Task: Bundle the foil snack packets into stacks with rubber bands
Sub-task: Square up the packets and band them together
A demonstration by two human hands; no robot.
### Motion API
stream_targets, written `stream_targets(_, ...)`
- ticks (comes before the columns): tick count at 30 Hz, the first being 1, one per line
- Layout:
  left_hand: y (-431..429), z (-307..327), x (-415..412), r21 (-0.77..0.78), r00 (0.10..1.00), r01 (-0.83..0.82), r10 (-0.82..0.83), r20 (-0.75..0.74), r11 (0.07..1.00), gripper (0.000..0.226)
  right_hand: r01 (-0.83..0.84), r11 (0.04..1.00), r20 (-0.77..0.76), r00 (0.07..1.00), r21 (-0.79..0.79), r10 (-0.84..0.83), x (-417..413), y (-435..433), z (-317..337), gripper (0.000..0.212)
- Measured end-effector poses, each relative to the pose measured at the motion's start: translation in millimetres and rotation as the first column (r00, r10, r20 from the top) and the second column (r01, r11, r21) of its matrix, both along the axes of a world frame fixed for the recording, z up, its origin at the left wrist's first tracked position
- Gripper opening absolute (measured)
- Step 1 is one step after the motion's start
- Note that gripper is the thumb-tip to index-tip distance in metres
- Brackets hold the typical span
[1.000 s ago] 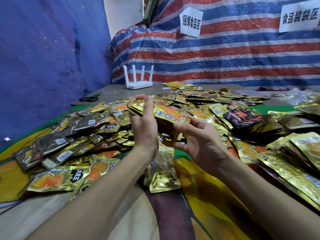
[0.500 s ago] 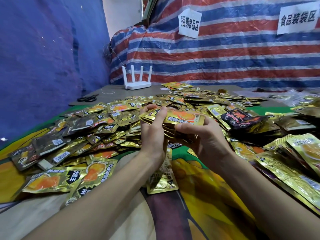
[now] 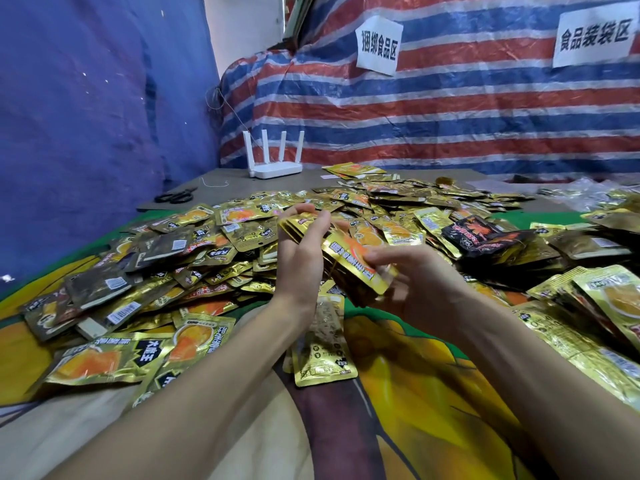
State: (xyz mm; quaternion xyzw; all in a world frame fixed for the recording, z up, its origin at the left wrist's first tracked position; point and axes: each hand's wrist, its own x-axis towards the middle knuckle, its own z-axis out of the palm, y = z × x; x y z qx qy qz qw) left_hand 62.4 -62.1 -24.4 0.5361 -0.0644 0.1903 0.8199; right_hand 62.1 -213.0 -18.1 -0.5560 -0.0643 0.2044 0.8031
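I hold a stack of gold foil snack packets (image 3: 349, 258) above the table, tilted down to the right. My left hand (image 3: 303, 258) grips its left end, thumb on top. My right hand (image 3: 412, 282) grips the lower right end, fingers curled over the top packet. A thin band seems to cross the stack's underside near my left palm, though it is too small to tell. A wide heap of loose gold packets (image 3: 214, 244) covers the table behind and to both sides. One gold packet (image 3: 323, 344) lies flat just below my hands.
A white router (image 3: 273, 161) with several antennas stands at the back, black scissors (image 3: 175, 195) to its left. A dark packet (image 3: 481, 233) lies on the heap at right. Striped tarp with two paper signs (image 3: 379, 45) forms the back wall. A colourful printed cloth (image 3: 415, 393) covers the near table.
The stack has tilted from nearly level to sloping down toward the right. My right hand has dropped lower and moved right along the stack's end.
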Motion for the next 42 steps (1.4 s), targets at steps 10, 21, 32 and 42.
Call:
stream_targets(10,-5,5,-9,0.069,0.996,0.088,-0.085,-0.039,0.994,0.026,-0.193,0.977,0.108,0.973,-0.086,0.202,2,-4,-4,0.053)
stream_targets(21,-19,-4,-11,0.054,0.981,0.183,-0.179,-0.077,0.982,0.054,-0.122,0.991,0.302,0.944,-0.056,0.133,4,-4,-7,0.022)
stream_targets(32,-37,-8,-26,0.467,0.977,-0.109,0.008,0.214,0.878,0.069,0.490,0.803,0.613,0.763,-0.339,-0.207,-28,-12,17,0.028)
stream_targets(42,-61,-9,-48,0.719,0.904,-0.089,-0.247,0.349,0.689,0.061,0.732,0.254,0.692,0.681,-0.633,-0.238,-53,-152,84,0.039)
